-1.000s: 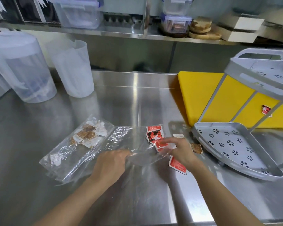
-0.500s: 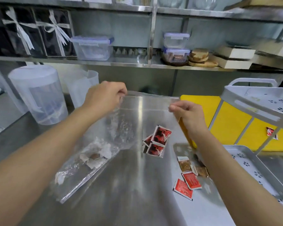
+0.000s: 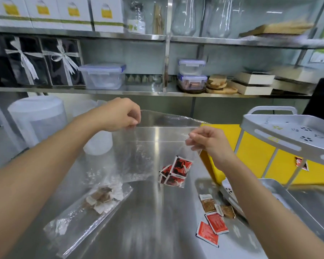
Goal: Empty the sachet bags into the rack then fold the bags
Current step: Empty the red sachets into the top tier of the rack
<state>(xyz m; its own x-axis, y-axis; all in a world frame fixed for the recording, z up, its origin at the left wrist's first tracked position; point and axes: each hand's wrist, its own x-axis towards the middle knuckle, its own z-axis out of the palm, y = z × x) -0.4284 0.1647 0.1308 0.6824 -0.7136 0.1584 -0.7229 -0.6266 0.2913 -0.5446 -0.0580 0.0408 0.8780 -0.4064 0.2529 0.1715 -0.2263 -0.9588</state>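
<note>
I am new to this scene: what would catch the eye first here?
The left hand and right hand pinch a clear bag up at the centre, red sachets in its lower corner. A second bag lies on the counter lower left; the grey rack stands at right.

Rack (image 3: 281, 144) partly beyond the right edge.

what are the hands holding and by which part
One clear plastic bag, by its upper edge: the left hand pinches the left corner, the right hand pinches the right corner.
</note>
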